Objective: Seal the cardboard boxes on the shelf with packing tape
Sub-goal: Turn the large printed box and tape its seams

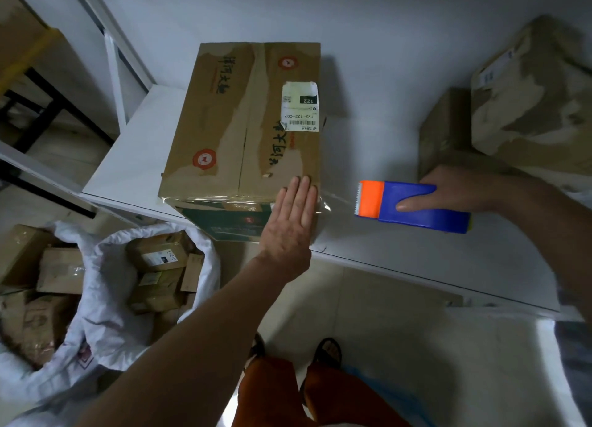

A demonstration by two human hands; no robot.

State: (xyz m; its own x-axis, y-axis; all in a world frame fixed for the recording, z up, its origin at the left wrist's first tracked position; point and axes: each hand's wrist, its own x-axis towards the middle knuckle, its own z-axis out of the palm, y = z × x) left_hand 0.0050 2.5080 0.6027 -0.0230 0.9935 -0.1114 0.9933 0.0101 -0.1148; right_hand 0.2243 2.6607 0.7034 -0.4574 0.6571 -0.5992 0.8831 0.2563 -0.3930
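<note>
Tape (336,200) is stretched rightward from box (243,131) corner to dispenser (413,207) | left hand (293,221) pressed flat, fingers together | right hand (461,189) gripping dispenser, nearer the cut.

white sack (105,298) of small parcels (157,253) | floor, lower left | sandals (330,351)

Pretty dim indoor shot with a bluish cast. The cardboard box (246,131) throws a soft shadow right onto the wall. Glare on the clear tape (336,199). Edges bend (wide-angle lens), and the right-side boxes (528,106) look smeared.
</note>
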